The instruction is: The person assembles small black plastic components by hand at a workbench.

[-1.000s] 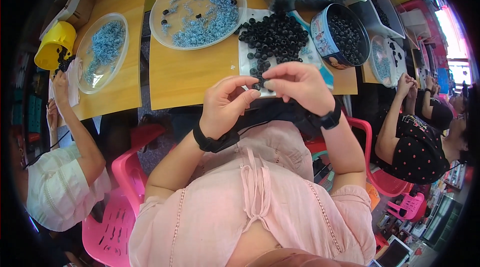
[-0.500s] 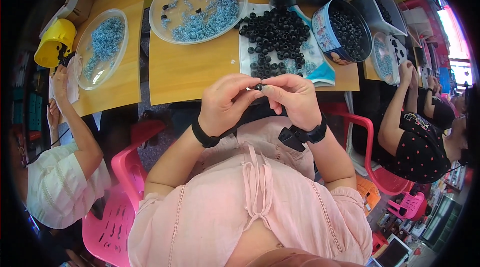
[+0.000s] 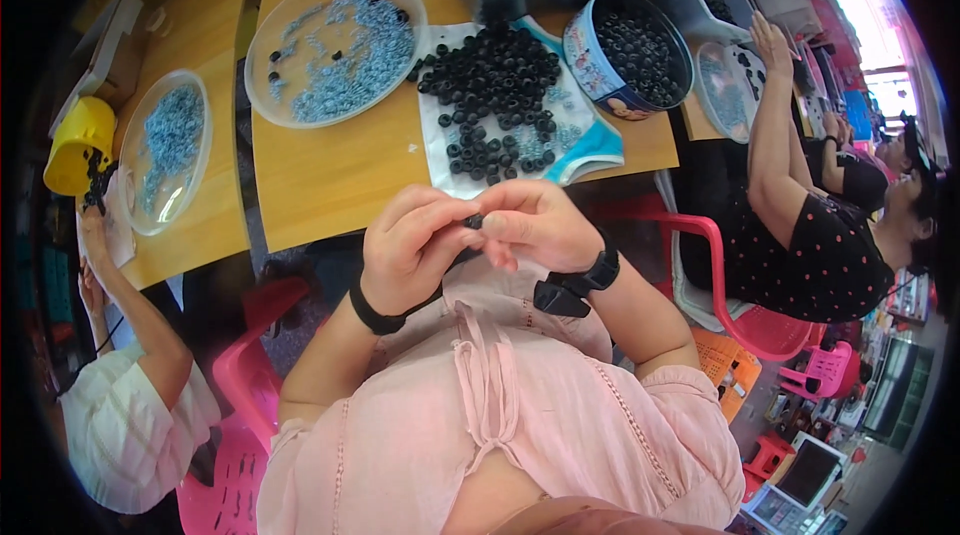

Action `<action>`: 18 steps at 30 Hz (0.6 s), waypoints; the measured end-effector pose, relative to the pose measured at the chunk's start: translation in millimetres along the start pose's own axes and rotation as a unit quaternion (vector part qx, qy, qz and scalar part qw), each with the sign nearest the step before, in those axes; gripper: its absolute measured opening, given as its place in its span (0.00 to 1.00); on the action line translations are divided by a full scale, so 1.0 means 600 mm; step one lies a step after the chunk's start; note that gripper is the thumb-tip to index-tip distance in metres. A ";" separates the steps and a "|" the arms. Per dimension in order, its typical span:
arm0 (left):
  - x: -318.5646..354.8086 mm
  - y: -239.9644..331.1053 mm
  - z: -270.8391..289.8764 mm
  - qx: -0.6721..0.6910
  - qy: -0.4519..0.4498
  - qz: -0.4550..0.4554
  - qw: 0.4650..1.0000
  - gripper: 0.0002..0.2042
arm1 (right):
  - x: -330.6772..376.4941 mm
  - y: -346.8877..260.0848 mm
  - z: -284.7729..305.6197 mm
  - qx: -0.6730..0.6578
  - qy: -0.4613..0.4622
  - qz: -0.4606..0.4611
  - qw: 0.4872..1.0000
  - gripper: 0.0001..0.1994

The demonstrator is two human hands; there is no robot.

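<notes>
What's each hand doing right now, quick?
Left hand: closed, pinching a small black piece.
Right hand: closed, pinching the same piece.

A pale pink blouse (image 3: 390,455) is worn, its front fastened by a matching tie (image 3: 487,444). On both sides of the tie, openwork trim (image 3: 630,422) is set lengthwise; farther out, short gathered sleeves (image 3: 705,410). Beyond the tie, black wrist straps (image 3: 372,313) are worn, the right one buckled.
</notes>
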State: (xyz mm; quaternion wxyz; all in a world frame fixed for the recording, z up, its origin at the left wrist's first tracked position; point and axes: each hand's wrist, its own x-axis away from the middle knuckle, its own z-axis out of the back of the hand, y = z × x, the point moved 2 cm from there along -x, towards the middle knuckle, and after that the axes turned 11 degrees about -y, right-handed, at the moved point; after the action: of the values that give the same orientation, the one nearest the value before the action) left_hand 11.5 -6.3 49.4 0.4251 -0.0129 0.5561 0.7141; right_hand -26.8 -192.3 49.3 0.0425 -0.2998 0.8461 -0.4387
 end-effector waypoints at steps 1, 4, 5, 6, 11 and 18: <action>0.001 0.002 -0.002 0.003 -0.002 -0.004 1.000 0.14 | -0.001 0.001 -0.004 -0.004 -0.011 -0.007 1.000 0.10; 0.004 0.001 -0.009 0.015 -0.010 0.006 1.000 0.15 | -0.004 0.017 -0.005 -0.015 0.006 0.023 1.000 0.08; 0.005 -0.002 -0.012 0.018 -0.009 0.007 1.000 0.15 | -0.004 0.020 -0.005 -0.035 0.010 0.032 0.999 0.08; 0.007 -0.004 -0.015 0.020 -0.008 0.009 1.000 0.14 | -0.007 0.020 -0.013 -0.037 0.032 0.034 0.998 0.08; 0.003 -0.011 -0.024 0.039 -0.004 0.032 0.999 0.15 | 0.002 -0.004 0.005 0.056 0.085 0.031 0.994 0.06; 0.005 -0.030 -0.022 0.092 0.009 0.098 0.991 0.14 | 0.074 -0.203 0.149 0.519 0.428 0.216 0.708 0.16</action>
State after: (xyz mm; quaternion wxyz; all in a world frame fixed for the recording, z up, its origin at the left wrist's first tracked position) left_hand 14.9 -14.6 29.0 0.3471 0.0746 0.6218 0.6981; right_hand 24.0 -333.7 96.5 -0.0817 0.1801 0.4540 -0.8688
